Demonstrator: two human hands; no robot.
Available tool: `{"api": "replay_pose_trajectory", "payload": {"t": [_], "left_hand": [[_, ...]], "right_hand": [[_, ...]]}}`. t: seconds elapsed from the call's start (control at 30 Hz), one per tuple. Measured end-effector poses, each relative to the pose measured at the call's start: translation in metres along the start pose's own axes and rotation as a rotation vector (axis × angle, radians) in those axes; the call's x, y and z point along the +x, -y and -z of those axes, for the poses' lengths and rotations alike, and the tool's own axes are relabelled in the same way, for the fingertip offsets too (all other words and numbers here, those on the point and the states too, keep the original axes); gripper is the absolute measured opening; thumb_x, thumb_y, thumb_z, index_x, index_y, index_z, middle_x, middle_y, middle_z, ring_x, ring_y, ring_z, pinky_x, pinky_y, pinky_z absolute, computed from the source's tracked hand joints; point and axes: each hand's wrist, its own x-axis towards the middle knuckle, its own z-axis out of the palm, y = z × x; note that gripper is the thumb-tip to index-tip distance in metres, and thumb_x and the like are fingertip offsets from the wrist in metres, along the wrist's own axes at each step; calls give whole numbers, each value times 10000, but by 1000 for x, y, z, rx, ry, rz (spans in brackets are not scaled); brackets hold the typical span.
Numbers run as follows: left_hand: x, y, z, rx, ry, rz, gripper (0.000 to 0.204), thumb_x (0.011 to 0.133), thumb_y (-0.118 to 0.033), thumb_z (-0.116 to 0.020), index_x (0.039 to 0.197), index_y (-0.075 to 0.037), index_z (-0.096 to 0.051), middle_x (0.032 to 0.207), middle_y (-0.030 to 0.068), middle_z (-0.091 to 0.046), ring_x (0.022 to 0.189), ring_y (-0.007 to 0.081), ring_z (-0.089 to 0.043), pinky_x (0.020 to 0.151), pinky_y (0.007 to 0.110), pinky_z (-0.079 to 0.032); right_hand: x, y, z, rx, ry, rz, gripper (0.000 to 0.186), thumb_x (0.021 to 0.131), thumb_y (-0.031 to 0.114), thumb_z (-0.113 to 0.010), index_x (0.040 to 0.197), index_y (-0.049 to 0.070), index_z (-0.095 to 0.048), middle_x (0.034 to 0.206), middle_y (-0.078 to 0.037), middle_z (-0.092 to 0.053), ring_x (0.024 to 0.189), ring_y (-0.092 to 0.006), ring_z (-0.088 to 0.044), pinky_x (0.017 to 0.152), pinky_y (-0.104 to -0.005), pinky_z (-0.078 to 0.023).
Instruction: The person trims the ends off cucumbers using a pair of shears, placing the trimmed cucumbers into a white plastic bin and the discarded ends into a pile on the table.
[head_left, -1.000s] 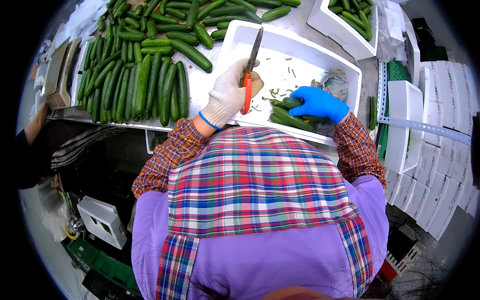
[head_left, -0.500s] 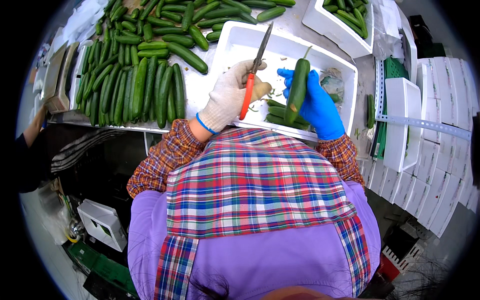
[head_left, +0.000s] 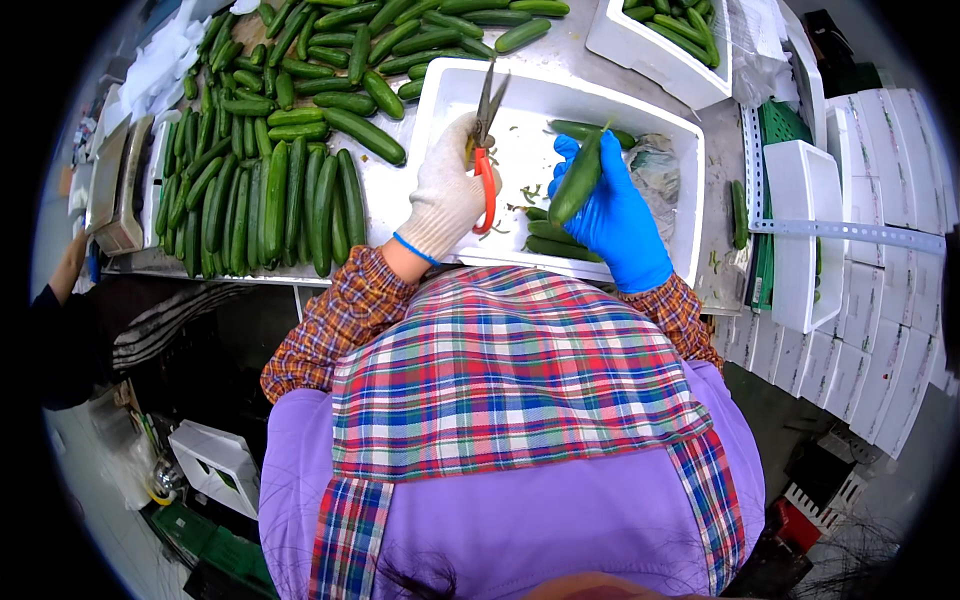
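In a white knit glove, my left hand [head_left: 446,192] is closed around scissors [head_left: 484,180] with red handles. Their blades point away from me and stand a little apart. My right hand [head_left: 620,215], in a blue glove, grips a cucumber [head_left: 578,182] that tilts with its thin stem end up and away from me. Both hands are over a white foam box [head_left: 570,85]. Inside it, several cucumbers [head_left: 562,240] rest at the near side, and green trimmings [head_left: 533,193] are scattered on the bottom. One more cucumber [head_left: 592,131] shows behind the held one.
Many cucumbers [head_left: 275,200] cover the metal table to the left, some lined up side by side. Another foam box [head_left: 665,65] of cucumbers stands far right. A single cucumber [head_left: 739,215] lies right of my box. Stacked white cartons [head_left: 880,300] fill the right side. Another person's arm [head_left: 68,268] shows at far left.
The scissors' blades have parted and the scissors stand more upright. The held cucumber has shifted slightly and its lower end has risen; a cucumber behind it in the box now shows.
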Motion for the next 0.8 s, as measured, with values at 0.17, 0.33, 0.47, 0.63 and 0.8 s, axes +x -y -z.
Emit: {"api": "replay_pose_trajectory", "payload": {"t": [0.17, 0.33, 0.47, 0.63, 0.8], "left_hand": [[-5, -26, 17, -250, 112, 159, 532, 788, -28, -687, 1280, 4, -486, 909, 59, -605, 889, 133, -602, 789, 262, -508], [-11, -43, 16, -217, 64, 35, 654, 711, -167, -834, 1246, 9, -502, 935, 59, -577, 865, 145, -577, 783, 270, -504], [-7, -54, 0, 78, 19, -232, 722, 583, -270, -906, 1150, -8, -542, 983, 122, -570, 922, 247, -581, 821, 346, -496], [5, -37, -12, 115, -19, -319, 617, 661, -212, -874, 1139, -1, -545, 968, 93, -579, 868, 171, -582, 735, 291, -492], [11, -17, 2, -143, -123, -215, 343, 856, -3, -612, 1190, 8, -532, 872, 49, -606, 695, 76, -570, 617, 217, -484]], "right_hand": [[10, 1, 18, 340, -54, -43, 504, 925, 369, -616, 1236, -10, -499, 1045, -148, -579, 951, -220, -579, 755, -326, -566], [12, -7, 29, 198, 42, 46, 485, 940, 363, -593, 1246, 2, -484, 1069, -148, -573, 967, -240, -567, 788, -326, -559], [10, -18, 5, 163, -9, 123, 452, 959, 348, -567, 1246, 8, -488, 1074, -132, -577, 967, -222, -564, 885, -347, -519], [18, -31, 3, 456, 108, -99, 385, 971, 283, -558, 1219, -5, -498, 1093, -128, -591, 998, -213, -569, 932, -354, -484], [14, -42, 22, -350, -10, 309, 417, 933, 270, -611, 1206, -22, -493, 1096, -129, -564, 999, -187, -552, 912, -315, -490]]}}
